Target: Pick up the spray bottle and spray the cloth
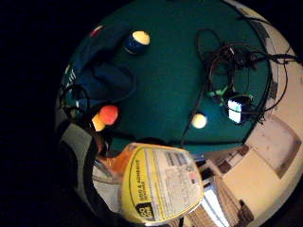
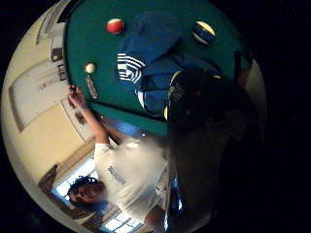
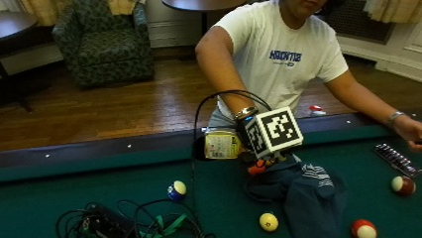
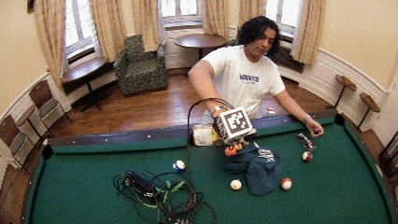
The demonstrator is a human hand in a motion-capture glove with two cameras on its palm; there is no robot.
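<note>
In the outside view my gloved right hand (image 3: 245, 157) holds the spray bottle (image 3: 221, 144) above the near rail of the pool table, my fingers curled round it. The bottle has a yellow label and lies on its side in the air. Its orange spray head (image 3: 257, 167) hangs just over the near edge of the dark blue cloth (image 3: 310, 193). That cloth, with a white-striped part, lies bunched on the green felt (image 3: 99, 193). The little finger side palm view shows the bottle's label (image 1: 158, 182) close up, the orange spray head (image 1: 108, 114) and the cloth (image 1: 102, 78) beyond it.
Several pool balls lie around the cloth: a blue and yellow one (image 3: 176, 189), a yellow one (image 3: 268, 221), and red ones (image 3: 403, 185) (image 3: 363, 229). A tangle of black cables (image 3: 125, 223) lies on the felt. The bare left hand (image 3: 410, 133) rests by a small dark rack (image 3: 395, 158).
</note>
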